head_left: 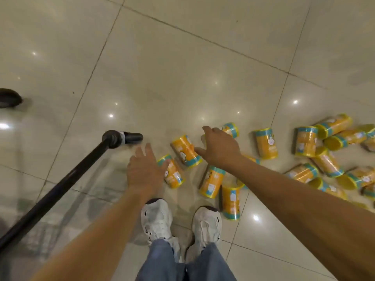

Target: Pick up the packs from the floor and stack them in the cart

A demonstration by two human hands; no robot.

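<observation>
In the head view the person looks straight down at a glossy tiled floor [182,57], with white shoes [157,220] and blue jeans [203,264] at 6 o'clock. The packs [265,144], yellow cylinders with teal bands, lie on their sides on the tiles, scattered from just ahead of the shoes out to the picture's edge at 3 o'clock, where they crowd closest together. The left hand [145,171] reaches forward from 7 o'clock with its fingers [149,151] straight and a little spread, holding nothing; it hangs just beside the nearest pack [174,177], which lies at its 3 o'clock. The right hand [219,149] comes in from 4 o'clock, also spread wide and holding nothing, its thumb pointing toward a tilted pack [185,150] at its 9 o'clock; whether it touches that pack cannot be told. The cart's black handle bar [60,187] runs from 8 o'clock up toward the centre, ending in a rubber grip [133,137] near the left hand's 11 o'clock. A dark rounded object [9,97] sits at the 9 o'clock edge.
</observation>
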